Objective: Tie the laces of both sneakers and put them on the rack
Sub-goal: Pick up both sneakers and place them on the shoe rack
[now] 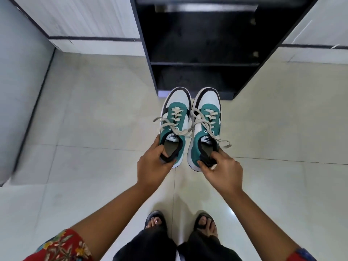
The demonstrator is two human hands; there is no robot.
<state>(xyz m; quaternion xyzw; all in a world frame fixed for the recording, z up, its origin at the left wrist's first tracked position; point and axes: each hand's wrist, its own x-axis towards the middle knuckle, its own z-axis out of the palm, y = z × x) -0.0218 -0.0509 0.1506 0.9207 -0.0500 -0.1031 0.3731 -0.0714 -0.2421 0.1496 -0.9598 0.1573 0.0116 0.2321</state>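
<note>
I hold two green, white and black sneakers side by side above the floor, toes pointing at the rack. My left hand (153,166) grips the heel collar of the left sneaker (177,108). My right hand (221,169) pinches the heel collar of the right sneaker (207,108). Both have beige laces tied in bows, with loops and ends hanging over the sides. The black shoe rack (203,64) stands straight ahead, its shelves dark and bare; its base is just beyond the toes.
Pale glossy floor tiles (94,119) spread all around. A grey wall or panel (20,81) runs along the left. White walls with a dark strip flank the rack. My feet in black sandals (155,220) stand below the hands.
</note>
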